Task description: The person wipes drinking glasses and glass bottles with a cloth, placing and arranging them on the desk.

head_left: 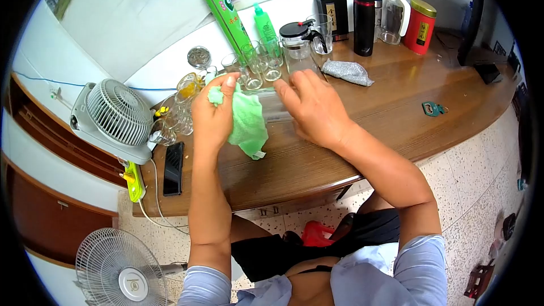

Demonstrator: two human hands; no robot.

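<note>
My left hand (pixel 211 114) is closed on a light green cloth (pixel 248 122), which hangs down over the wooden table. My right hand (pixel 317 109) hovers low over the table in front of a glass teapot (pixel 296 42) with a black lid. Its fingers are bent and a little apart, with nothing visible in them; their undersides are hidden. Between the two hands lies a clear, flat-looking item (pixel 276 106), partly covered by the cloth. Behind it stand drinking glasses (pixel 270 61).
A grey cloth (pixel 348 72), a bottle opener (pixel 434 109) and a phone (pixel 174 168) lie on the table (pixel 362 130). At the back stand a green spray can (pixel 225 17), a black flask (pixel 364 22) and a red tin (pixel 420 27). A small fan (pixel 120 112) is at left.
</note>
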